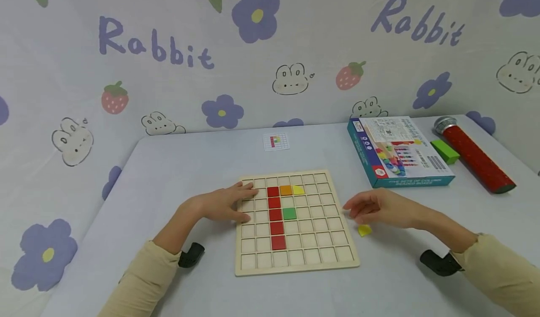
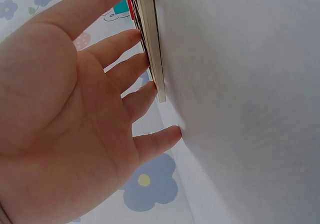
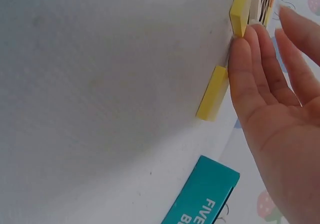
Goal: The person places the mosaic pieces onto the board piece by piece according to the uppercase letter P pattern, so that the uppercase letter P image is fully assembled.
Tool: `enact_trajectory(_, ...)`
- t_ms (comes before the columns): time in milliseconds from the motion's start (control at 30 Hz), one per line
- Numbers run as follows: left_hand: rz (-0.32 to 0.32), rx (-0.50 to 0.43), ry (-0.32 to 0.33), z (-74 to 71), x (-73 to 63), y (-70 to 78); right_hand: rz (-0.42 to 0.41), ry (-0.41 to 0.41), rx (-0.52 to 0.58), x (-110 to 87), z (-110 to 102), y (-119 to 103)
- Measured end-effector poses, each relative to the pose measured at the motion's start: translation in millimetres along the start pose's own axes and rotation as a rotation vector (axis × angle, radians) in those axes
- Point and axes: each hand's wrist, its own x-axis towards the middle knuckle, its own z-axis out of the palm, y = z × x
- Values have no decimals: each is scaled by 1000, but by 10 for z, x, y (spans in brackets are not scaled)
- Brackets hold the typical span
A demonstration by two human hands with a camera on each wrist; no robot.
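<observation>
A wooden grid board [image 1: 312, 253] lies flat on the table. Several red square tiles [image 1: 276, 228] form a column in it, with an orange square [image 1: 286, 190], a yellow tile with a curved edge [image 1: 298, 190] and a green square [image 1: 288, 214] to their right. My left hand [image 1: 223, 203] rests spread on the board's left edge. Right of the board, my right hand [image 1: 390, 209] has its fingertips low beside a yellow piece [image 1: 364, 230]. Two yellow pieces show in the right wrist view, one [image 3: 241, 8] beyond the fingertips, the other [image 3: 212, 93] beside the fingers; neither is pinched.
A small card printed with a coloured grid [image 1: 276, 142] lies behind the board. At the back right are a teal-edged box [image 1: 405, 155], a green block [image 1: 445, 151] and a red microphone [image 1: 474, 155]. A patterned cloth [image 1: 168, 92] hangs behind.
</observation>
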Motion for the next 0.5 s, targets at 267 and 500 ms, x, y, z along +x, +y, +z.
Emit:
enact_trajectory(267, -2, 3, -5, -2, 5, -7, -6, -78, -44, -60, -12, 1)
enact_trajectory(500, -4, -4, -4, 0, 6, -6, -49, -56, -143, -86, 31, -64)
